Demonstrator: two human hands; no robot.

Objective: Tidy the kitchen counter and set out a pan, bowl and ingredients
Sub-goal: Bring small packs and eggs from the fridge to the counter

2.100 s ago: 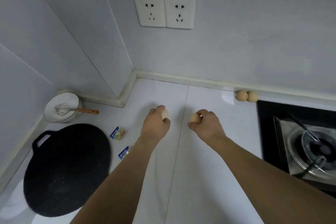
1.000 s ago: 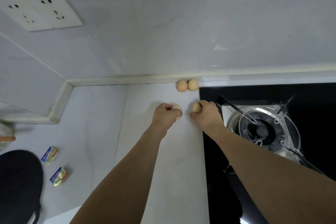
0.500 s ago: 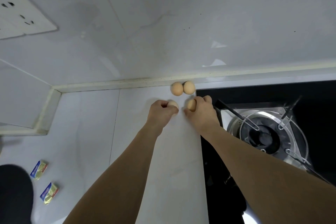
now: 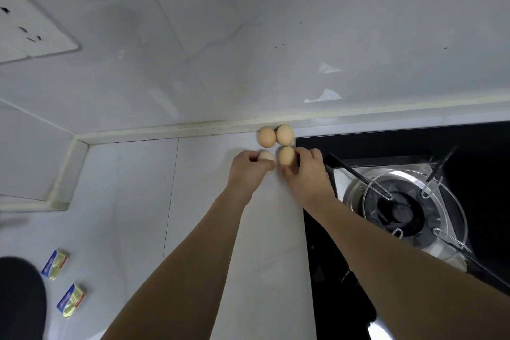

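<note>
Left hand [image 4: 248, 171] gripping pale egg [image 4: 266, 156], right hand [image 4: 305, 171] pinching tan egg [image 4: 287, 156]; both setting down near far pair. Fragile, round, rolling-prone; holding sides lightly.

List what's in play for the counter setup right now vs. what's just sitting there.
In play:
- left hand holding an egg
- right hand holding an egg
- two eggs by the wall
- two butter packets
- black pan, edge only

Just sitting there:
- gas burner
- wall socket
</note>
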